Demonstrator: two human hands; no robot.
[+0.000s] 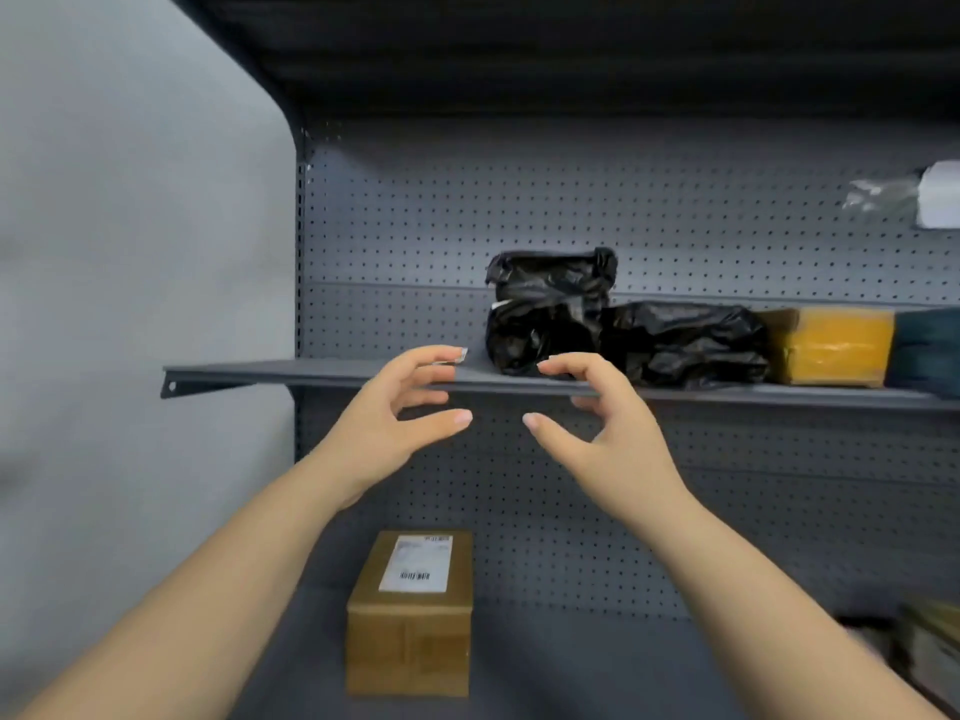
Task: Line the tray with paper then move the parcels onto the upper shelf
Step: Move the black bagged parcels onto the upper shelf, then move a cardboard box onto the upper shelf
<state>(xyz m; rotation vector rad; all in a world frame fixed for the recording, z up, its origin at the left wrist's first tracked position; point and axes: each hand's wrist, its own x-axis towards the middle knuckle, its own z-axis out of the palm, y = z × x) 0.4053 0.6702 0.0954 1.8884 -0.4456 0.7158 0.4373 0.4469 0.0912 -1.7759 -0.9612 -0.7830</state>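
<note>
Grey wall (130,252) left; perforated back panel (675,210) right.

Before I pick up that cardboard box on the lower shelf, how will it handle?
The cardboard box looks stiff: its edges are square and undented, so it should keep its shape. It stands flat on a broad face, so a push would probably slide it rather than tip it. Weight cannot be told.

The cardboard box (410,613) on the lower shelf carries a white shipping label (415,563) with a barcode, its print too blurred to read.
</note>
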